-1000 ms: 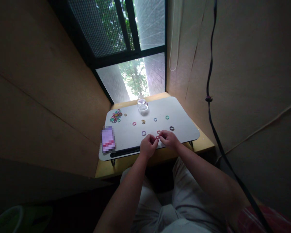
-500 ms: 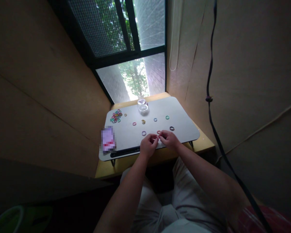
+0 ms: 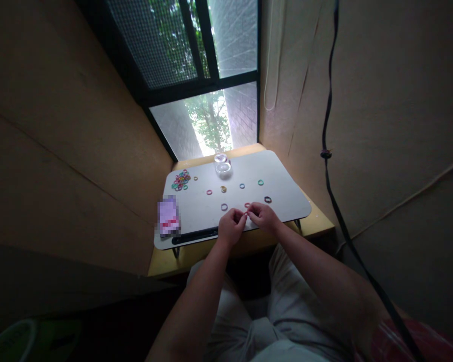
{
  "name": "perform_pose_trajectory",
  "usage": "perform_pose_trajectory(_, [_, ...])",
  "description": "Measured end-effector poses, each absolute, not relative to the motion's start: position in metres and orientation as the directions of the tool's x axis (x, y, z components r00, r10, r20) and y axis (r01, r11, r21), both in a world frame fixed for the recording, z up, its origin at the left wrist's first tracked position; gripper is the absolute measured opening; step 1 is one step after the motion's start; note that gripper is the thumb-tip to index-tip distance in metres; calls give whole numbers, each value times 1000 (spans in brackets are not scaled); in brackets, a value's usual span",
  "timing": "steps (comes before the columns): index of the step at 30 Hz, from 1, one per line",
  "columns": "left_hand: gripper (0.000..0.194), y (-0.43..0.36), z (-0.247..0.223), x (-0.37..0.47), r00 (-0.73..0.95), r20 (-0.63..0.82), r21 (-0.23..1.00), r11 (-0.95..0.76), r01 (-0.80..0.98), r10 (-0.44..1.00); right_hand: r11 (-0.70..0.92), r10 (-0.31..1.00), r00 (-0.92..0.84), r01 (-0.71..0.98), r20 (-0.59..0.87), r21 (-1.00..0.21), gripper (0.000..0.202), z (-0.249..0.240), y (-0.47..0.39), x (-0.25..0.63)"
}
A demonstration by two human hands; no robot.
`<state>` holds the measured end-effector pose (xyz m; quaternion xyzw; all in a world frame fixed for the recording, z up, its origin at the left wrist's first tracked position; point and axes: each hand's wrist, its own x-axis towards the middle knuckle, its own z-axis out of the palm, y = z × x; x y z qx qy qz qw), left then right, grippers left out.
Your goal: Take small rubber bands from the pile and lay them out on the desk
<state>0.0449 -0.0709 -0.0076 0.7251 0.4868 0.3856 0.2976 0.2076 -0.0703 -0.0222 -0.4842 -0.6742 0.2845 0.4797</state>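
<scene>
Left hand and right hand pinch a red band, grip closed; spaced bands are laid out, ten-o'clock pile left.

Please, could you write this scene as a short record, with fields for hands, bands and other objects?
Left hand: pinches a small red band, partly hidden
Right hand: pinches the same band
Surface: white table
Band pile: mixed colours, far left of the table
Purple band: just beyond the left hand
Clear container: toward the window
</scene>
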Motion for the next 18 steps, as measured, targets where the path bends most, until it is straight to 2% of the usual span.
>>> perform_pose_trajectory(18, [21, -73, -9, 43, 260, 265, 811, -361, 460, 928, 377, 922, -68, 377, 381, -846, 8, -21, -70, 209])
